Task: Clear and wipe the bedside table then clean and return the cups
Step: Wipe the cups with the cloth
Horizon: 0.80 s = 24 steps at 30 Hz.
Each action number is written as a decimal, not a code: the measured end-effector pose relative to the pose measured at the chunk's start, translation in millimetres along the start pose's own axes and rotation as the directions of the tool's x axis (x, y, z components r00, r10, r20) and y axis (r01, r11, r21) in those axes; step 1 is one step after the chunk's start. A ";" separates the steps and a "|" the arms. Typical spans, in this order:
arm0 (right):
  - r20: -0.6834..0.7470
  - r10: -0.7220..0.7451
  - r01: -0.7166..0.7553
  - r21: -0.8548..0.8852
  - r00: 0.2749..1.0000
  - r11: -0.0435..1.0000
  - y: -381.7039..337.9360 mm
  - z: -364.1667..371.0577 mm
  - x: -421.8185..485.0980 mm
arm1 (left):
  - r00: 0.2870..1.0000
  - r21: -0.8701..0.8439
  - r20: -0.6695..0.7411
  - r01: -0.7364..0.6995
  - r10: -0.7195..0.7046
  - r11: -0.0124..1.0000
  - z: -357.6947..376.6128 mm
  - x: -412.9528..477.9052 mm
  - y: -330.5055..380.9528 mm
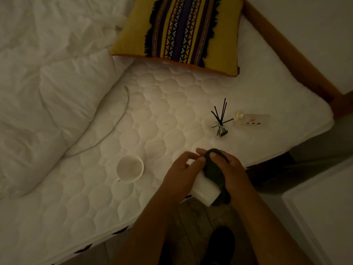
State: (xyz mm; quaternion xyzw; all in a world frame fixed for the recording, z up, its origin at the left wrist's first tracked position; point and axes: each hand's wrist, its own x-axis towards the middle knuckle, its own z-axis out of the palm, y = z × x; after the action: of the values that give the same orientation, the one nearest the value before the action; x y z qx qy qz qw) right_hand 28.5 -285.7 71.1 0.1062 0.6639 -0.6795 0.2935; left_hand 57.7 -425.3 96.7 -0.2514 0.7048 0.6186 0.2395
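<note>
Above the mattress [172,104], left hand [183,169] grips white cup [205,192], right hand [234,169] grips dark cloth [214,171].

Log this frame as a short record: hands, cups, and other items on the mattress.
left hand: grips a white cup near the mattress edge
right hand: holds a dark cloth against that cup
second cup: upright on the mattress, untouched
reed diffuser: upright on the mattress
bottle: on its side beside the diffuser
cable: loose across the mattress
cushion: patterned, at the far end
</note>
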 end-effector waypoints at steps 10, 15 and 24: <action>0.007 -0.068 0.063 0.278 0.998 0.958 1.1 21.1 -28.6 | 0.934 -0.679 0.169 0.341 -0.314 0.650 -12.5 -17.4 -14.6; -0.097 -0.037 0.012 -0.247 0.995 0.969 -5.9 36.5 -28.1 | 0.979 -0.014 -0.069 0.191 -0.191 0.982 -16.8 -6.6 -12.7; -0.044 -0.710 0.452 -0.743 0.703 0.494 12.6 61.8 -33.9 | 0.954 -0.592 -0.059 0.205 -0.295 0.780 -5.9 -7.3 -1.9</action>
State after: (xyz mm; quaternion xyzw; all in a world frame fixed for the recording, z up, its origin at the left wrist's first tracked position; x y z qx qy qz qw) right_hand 77.8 -335.9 84.6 -0.1271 0.8996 -0.4131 -0.0620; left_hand 64.3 -431.0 100.7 -0.4491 0.4590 0.7455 0.1785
